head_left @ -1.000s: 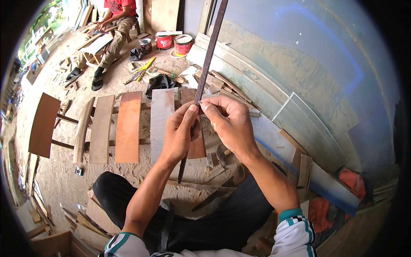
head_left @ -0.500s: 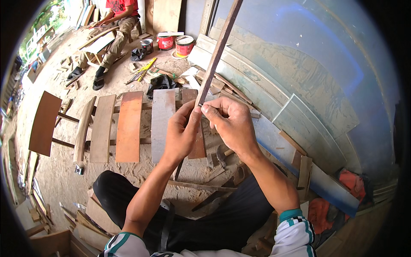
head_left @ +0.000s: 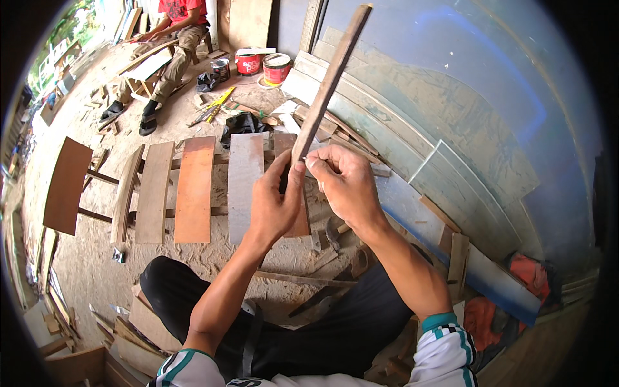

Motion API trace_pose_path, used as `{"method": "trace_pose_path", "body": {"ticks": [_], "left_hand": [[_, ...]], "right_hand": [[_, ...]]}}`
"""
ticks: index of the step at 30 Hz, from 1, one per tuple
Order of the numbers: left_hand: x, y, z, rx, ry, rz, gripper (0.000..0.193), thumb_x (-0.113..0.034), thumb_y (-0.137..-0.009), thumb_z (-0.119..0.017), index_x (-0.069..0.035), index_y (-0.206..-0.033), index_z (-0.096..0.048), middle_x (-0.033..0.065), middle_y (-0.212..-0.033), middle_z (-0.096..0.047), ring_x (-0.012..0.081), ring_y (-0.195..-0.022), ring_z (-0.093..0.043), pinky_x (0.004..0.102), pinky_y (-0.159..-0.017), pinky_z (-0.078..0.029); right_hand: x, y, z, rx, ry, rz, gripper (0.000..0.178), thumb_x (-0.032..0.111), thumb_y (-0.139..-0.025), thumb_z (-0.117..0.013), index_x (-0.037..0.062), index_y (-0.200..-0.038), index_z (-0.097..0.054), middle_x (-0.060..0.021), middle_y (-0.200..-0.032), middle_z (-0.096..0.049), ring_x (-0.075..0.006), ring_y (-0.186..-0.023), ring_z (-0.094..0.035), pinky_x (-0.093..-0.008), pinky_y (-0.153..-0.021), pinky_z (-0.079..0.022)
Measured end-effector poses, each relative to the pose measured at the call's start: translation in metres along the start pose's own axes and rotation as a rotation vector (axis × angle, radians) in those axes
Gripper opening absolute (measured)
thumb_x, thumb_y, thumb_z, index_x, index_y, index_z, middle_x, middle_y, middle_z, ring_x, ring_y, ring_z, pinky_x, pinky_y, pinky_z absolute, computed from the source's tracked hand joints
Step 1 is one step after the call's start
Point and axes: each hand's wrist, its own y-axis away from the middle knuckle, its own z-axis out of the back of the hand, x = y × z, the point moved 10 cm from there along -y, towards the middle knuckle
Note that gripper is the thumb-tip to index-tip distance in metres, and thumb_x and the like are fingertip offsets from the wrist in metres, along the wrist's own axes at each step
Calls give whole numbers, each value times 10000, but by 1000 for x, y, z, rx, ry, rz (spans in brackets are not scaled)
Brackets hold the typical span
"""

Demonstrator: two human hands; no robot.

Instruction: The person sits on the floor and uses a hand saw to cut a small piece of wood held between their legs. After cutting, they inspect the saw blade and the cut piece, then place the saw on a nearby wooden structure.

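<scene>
My left hand is closed round the lower end of a long, narrow wooden strip, which slants up and away to the right. Beside that end, my right hand is closed in a pinch. Between its thumb and finger shows the tip of a tiny thin piece that looks like a nail; most of it is hidden by the fingers. Under my hands a row of wooden slats lies across two dark rails: a greyish slat, an orange-brown slat and several others.
A hammer lies on the ground right of the slats. Glass sheets lean along the right side. Paint cans, a yellow folding ruler and scrap wood lie farther off. Another person sits at the far left.
The strip has tipped and come lower, so its far end now shows in view. My right fingers have turned slightly beside the strip's near end, still pinched.
</scene>
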Motion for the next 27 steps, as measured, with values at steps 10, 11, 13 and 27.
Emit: {"method": "trace_pose_path", "body": {"ticks": [10, 11, 13, 27], "left_hand": [[15, 2, -23, 226, 440, 350, 343, -286, -1041, -487, -7, -1201, -609, -43, -661, -493, 29, -568, -432, 207, -487, -326], [15, 3, -25, 233, 475, 373, 347, -300, -1044, -480, -16, -1192, -613, -53, -644, -466, 24, -549, -410, 201, -470, -300], [18, 5, -28, 268, 493, 373, 371, -322, -1046, -463, -13, -1187, -611, -16, -703, -549, 35, -550, -426, 204, -467, -319], [62, 10, -138, 443, 419, 577, 525, -468, -1003, -474, 9, -1214, -537, 112, -934, -660, 61, -544, -416, 223, -459, -334]], "right_hand": [[-14, 1, 2, 33, -171, -161, 215, 152, -939, -629, -57, -950, -675, -7, -723, -631, -37, -610, -518, -222, -523, -418], [-9, 0, 3, 38, -156, -132, 215, 159, -939, -631, -51, -955, -677, -5, -720, -631, -36, -606, -519, -223, -521, -419], [-6, -1, 6, 43, -136, -87, 216, 171, -938, -636, -38, -964, -681, -2, -715, -630, -36, -596, -519, -225, -517, -422], [-96, 0, 177, 121, 963, -301, 409, 417, -931, -619, 11, -913, -660, -101, -627, -626, -234, -590, -603, -379, -585, -472]]}}
